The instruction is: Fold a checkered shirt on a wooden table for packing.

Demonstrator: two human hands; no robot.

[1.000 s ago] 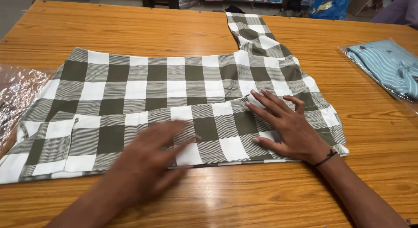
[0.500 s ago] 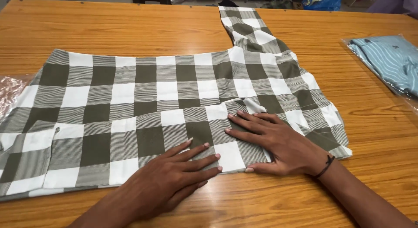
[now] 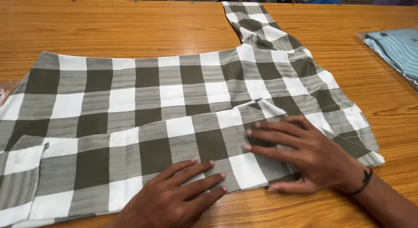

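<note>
Both hands are lying flat, fingers spread: the left hand (image 3: 174,197) and right hand (image 3: 313,158) are pressing the folded near edge of a checked shirt (image 3: 174,101) onto the wooden surface (image 3: 109,27). Even pressure outward should be keeping the fold crisp.

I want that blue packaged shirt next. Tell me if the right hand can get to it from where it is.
Probably yes. The right hand lies flat on the checked shirt, holding nothing, and only bare wooden table lies between it and the blue packaged shirt at the right edge.
</note>
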